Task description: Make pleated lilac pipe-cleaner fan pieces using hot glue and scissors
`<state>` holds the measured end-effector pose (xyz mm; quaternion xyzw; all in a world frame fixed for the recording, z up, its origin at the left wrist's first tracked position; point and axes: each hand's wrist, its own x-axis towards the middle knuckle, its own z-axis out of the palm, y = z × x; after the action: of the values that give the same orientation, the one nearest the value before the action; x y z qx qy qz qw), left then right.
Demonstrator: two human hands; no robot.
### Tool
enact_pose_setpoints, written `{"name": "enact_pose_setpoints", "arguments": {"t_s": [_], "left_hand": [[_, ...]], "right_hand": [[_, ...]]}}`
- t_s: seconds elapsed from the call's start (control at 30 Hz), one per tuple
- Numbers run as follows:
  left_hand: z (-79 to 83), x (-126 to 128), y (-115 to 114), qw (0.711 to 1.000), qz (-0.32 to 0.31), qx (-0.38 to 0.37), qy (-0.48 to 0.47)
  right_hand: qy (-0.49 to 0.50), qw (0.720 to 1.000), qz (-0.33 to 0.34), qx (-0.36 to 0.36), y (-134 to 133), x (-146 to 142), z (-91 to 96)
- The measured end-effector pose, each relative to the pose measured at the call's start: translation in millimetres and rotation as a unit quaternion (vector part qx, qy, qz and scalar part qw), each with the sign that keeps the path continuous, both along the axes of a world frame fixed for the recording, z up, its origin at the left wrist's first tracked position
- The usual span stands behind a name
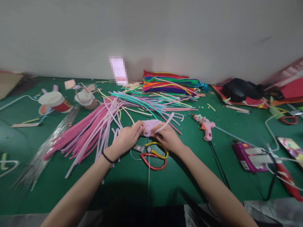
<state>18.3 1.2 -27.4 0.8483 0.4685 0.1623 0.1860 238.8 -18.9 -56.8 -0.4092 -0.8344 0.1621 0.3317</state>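
Note:
My left hand (126,138) and my right hand (167,137) both pinch a small pale lilac piece made of bent pipe cleaners (151,125), held just above the green table (132,179). A loose lilac stem sticks up from the piece toward the right. Below my hands lie scissors with red and yellow handles (152,155). A black band circles my left wrist.
A fan of pink and lilac pipe cleaners (87,132) lies to the left, a stack of many-coloured ones (165,82) at the back. A pink glue gun (206,127), purple power strip (248,156), phone (292,148), paper cups (55,101), and a black bag (240,89) sit around.

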Motion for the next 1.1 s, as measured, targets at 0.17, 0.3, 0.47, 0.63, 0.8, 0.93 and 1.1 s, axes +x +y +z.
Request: {"name": "enact_pose_setpoints", "arguments": {"t_s": [0.17,0.3,0.47,0.63,0.8,0.93,1.1], "left_hand": [[0.0,7.0,-2.4,0.998,0.015,0.035,0.045],[2.3,12.4,-5.4,0.998,0.033,0.027,0.041],[3.2,7.8,-1.9,0.999,0.037,0.009,-0.024],[-1.7,-16.3,12.0,0.993,-0.065,0.006,-0.102],[-9.0,-24.2,17.5,0.972,-0.174,0.072,-0.144],[-5.4,-12.0,9.6,0.97,-0.163,0.068,-0.164],[-1.7,-0.5,-1.3,0.985,-0.108,-0.004,-0.138]], "right_hand": [[0.025,0.999,0.027,0.002,0.3,-3.4,-2.3],[0.011,1.0,0.013,-0.005,-0.6,-6.0,-1.3],[-0.009,1.0,-0.012,-0.003,-2.7,-9.3,1.8],[0.008,1.0,-0.005,-0.005,-2.6,-8.9,2.6],[0.01,1.0,0.006,0.012,-1.2,-6.0,-1.4],[0.014,1.0,-0.001,0.015,-2.5,-7.0,0.1],[0.016,0.999,-0.037,0.015,-6.6,-12.2,3.4]]}}
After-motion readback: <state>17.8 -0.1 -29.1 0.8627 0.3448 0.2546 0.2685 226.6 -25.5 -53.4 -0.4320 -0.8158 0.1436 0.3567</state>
